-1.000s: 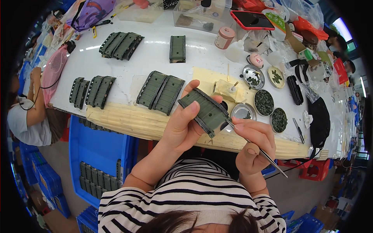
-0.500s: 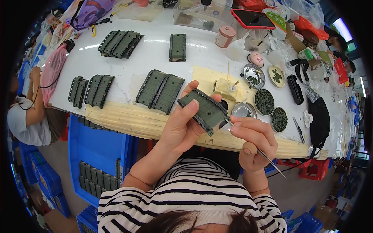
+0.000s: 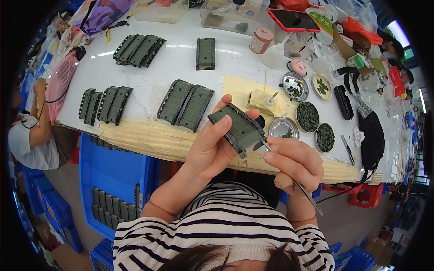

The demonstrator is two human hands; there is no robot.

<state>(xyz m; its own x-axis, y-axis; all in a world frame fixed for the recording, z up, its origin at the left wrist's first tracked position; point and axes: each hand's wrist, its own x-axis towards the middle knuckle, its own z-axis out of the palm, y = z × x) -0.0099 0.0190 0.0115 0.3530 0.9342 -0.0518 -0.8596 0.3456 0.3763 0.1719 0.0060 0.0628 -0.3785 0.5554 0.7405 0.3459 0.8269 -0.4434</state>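
Observation:
Above the table's near edge my left hand (image 3: 209, 149) is closed on a dark green, slightly curved panel (image 3: 242, 131) with ridged edges and small holes, held tilted. My right hand (image 3: 298, 165) pinches a slim metal tool (image 3: 307, 196); its rear end looks flattened, and whether it is tweezers I cannot tell. The tool's tip meets the panel's right edge. A finger of that hand wears a tan covering. Just beyond the panel sits a shallow metal dish (image 3: 296, 132) with small dark green pieces. Similar round tins (image 3: 307, 118) of green bits stand to its right.
More green panels (image 3: 185, 106) lie left and behind on the white table (image 3: 149, 74). A cream block (image 3: 266, 104) rests on yellow paper. A phone (image 3: 294, 21), jar (image 3: 261, 40) and knife (image 3: 348, 150) are around. Below left is a blue crate (image 3: 115, 167); another person (image 3: 34, 140) sits far left.
My right hand has turned the tool, swinging its rear end down and to the left. The panel and my left hand have barely moved.

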